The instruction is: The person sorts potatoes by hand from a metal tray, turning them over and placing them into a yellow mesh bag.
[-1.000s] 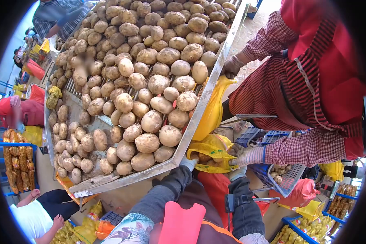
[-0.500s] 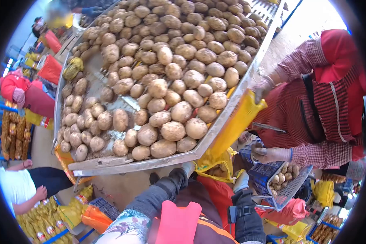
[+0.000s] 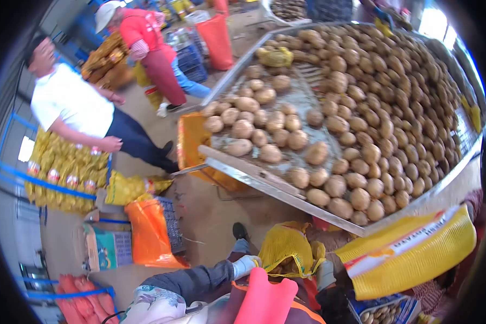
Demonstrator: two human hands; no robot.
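Note:
A yellow mesh bag (image 3: 286, 245) hangs open in front of my body, below the table's near edge, with some potatoes visible inside. My left hand (image 3: 246, 267), in a pale glove, is closed on the left side of its mouth. On the other side my gloved right hand (image 3: 325, 274) grips the rim, its fingers partly hidden. Above the bag stands the metal sorting table (image 3: 286, 186), heaped with potatoes (image 3: 383, 124). To the right, another yellow bag printed "FRESH POTATO" (image 3: 416, 251) is spread out beside a co-worker's sleeve.
A person in a white shirt (image 3: 72, 100) stands at left, with a person in red (image 3: 145, 40) behind. An orange sack (image 3: 153, 229) and stacked filled yellow bags (image 3: 67, 173) stand on the left. A blue crate of potatoes (image 3: 383, 310) is at lower right.
My view has swung left, so the table appears farther right. My left hand and the bag now show more fully. The co-worker's yellow bag is spread wider, showing its printed band.

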